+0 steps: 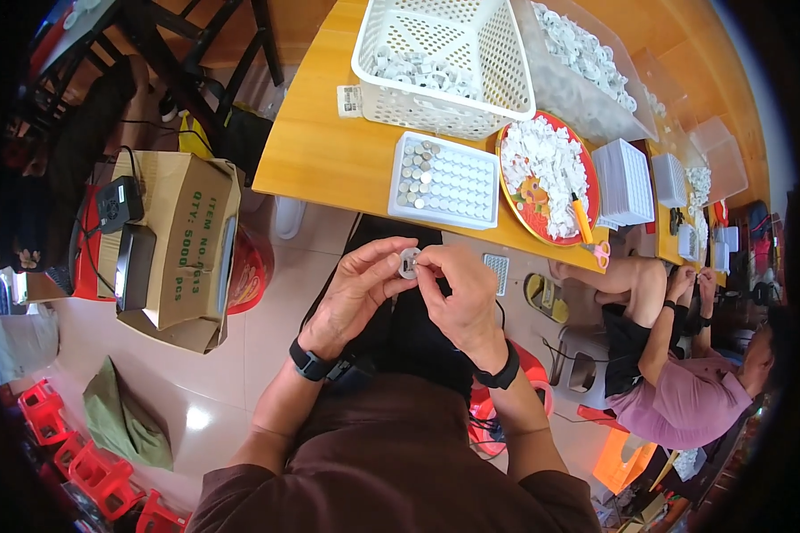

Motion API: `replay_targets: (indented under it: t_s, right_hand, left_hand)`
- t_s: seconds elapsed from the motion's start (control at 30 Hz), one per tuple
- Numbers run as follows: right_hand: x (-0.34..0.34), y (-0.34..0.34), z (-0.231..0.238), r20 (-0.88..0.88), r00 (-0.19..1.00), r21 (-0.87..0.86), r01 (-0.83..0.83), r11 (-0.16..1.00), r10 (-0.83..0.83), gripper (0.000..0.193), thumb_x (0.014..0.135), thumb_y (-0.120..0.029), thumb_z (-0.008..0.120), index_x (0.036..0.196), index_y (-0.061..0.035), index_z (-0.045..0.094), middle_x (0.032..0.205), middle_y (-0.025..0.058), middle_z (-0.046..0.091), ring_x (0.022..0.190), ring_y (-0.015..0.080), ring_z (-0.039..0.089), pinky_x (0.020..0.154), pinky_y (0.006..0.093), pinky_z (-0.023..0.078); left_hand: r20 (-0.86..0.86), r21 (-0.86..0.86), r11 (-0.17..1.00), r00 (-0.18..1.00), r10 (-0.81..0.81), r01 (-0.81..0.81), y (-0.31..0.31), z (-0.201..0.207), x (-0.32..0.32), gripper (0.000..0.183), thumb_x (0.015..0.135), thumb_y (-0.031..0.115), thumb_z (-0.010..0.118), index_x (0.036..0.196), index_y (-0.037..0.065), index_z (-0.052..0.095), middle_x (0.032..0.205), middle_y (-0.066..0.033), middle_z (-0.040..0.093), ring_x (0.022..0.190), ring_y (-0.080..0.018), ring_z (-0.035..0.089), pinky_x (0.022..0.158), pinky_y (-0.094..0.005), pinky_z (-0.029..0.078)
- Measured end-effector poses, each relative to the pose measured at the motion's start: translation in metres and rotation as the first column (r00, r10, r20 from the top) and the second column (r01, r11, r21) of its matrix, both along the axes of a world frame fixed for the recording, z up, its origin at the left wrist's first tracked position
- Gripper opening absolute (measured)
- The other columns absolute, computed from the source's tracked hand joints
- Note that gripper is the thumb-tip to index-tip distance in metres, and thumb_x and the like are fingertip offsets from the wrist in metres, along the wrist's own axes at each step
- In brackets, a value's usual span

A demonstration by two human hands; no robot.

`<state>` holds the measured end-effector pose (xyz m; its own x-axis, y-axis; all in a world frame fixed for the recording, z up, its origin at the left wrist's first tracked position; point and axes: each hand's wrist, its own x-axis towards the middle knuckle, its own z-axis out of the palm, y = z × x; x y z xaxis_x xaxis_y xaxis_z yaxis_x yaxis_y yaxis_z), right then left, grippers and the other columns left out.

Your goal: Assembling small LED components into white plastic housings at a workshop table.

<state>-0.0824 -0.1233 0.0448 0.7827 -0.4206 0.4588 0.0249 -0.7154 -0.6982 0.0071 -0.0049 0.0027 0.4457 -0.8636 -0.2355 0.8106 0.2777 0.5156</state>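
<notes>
Over my lap, my left hand (351, 289) pinches a small round whitish plastic piece (408, 264) with a dark middle between thumb and fingers. My right hand (460, 289) is closed at the piece's right edge, thumb and forefinger pressed together there. Whether a second tiny part sits in those right fingertips is hidden. Beyond my hands, a white tray (444, 218) lies near the table's edge, with silvery round discs (415, 175) in its left part and pale round slots to the right. Beside it, a red plate (517, 206) bears a heap of small white pieces (547, 160).
On the wooden table (324, 133) stand a white perforated basket (444, 108) of white parts, a clear bin (627, 120) and stacked trays (625, 182). An orange-handled tool (581, 219) and pink-handled scissors (601, 254) rest by the plate. A carton (182, 240) stands left; a co-worker (684, 400) sits right.
</notes>
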Motion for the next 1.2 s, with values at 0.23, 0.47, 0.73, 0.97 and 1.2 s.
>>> replay_targets:
  t_s: [0.23, 0.47, 0.73, 0.97, 1.2]
  right_hand:
    - [-0.002, -0.005, 0.0, -0.088, 0.995, -0.061, -0.061, 0.996, 0.056, 0.018, 0.069, 0.007, 0.063, 0.082, -0.0029, 0.056, 0.071, 0.0092, 0.052, 0.066, 0.028, 0.055, 0.055, 0.0359, 0.045]
    - [-0.003, -0.012, -0.001, -0.16, 0.983, -0.008, -0.097, 0.995, 0.094, 0.014, 0.071, 0.005, 0.063, 0.08, -0.0029, 0.056, 0.074, 0.0095, 0.052, 0.069, 0.0279, 0.056, 0.058, 0.0359, 0.046]
    - [0.004, -0.024, 0.015, -0.147, 0.987, 0.094, -0.057, 0.994, 0.07, 0.009, 0.075, 0.002, 0.063, 0.083, -0.0012, 0.062, 0.074, 0.0108, 0.055, 0.065, 0.0269, 0.057, 0.058, 0.0322, 0.046]
    - [0.051, -0.058, 0.001, -0.1, 0.982, 0.023, 0.166, 0.986, -0.163, 0.007, 0.076, -0.002, 0.062, 0.082, 0.001, 0.064, 0.072, 0.0141, 0.058, 0.062, 0.0281, 0.058, 0.058, 0.0349, 0.045]
    - [0.075, -0.062, -0.012, -0.158, 0.962, -0.04, 0.22, 0.975, -0.223, 0.01, 0.072, -0.007, 0.066, 0.078, 0.0001, 0.065, 0.072, 0.014, 0.059, 0.065, 0.0299, 0.059, 0.059, 0.0385, 0.045]
  left_hand:
    - [0.142, 0.088, 0.996, 0.99, -0.027, 0.015, -0.001, -0.005, -0.003, 0.025, 0.091, 0.01, 0.054, 0.114, 0.003, 0.058, 0.115, -0.0083, 0.058, 0.102, -0.0155, 0.058, 0.087, -0.0318, 0.051]
    - [0.182, 0.106, 0.994, 0.983, -0.028, 0.008, -0.001, -0.003, -0.001, 0.025, 0.091, 0.01, 0.053, 0.114, 0.002, 0.058, 0.114, -0.0092, 0.058, 0.101, -0.0163, 0.059, 0.086, -0.0328, 0.053]
    - [0.111, 0.061, 0.998, 0.993, -0.03, 0.024, -0.003, -0.001, 0.001, 0.027, 0.092, 0.012, 0.054, 0.116, 0.001, 0.057, 0.11, -0.0109, 0.06, 0.099, -0.0172, 0.06, 0.087, -0.032, 0.051]
    - [0.119, 0.043, 0.999, 0.992, -0.032, 0.027, -0.001, 0.005, 0.001, 0.027, 0.092, 0.012, 0.053, 0.116, -0.001, 0.056, 0.109, -0.014, 0.06, 0.107, -0.0243, 0.058, 0.09, -0.0336, 0.05]
    - [0.139, 0.037, 0.999, 0.99, -0.025, 0.02, 0.0, 0.0, 0.002, 0.029, 0.093, 0.013, 0.05, 0.118, -0.002, 0.054, 0.111, -0.0186, 0.059, 0.108, -0.0271, 0.057, 0.088, -0.0323, 0.052]
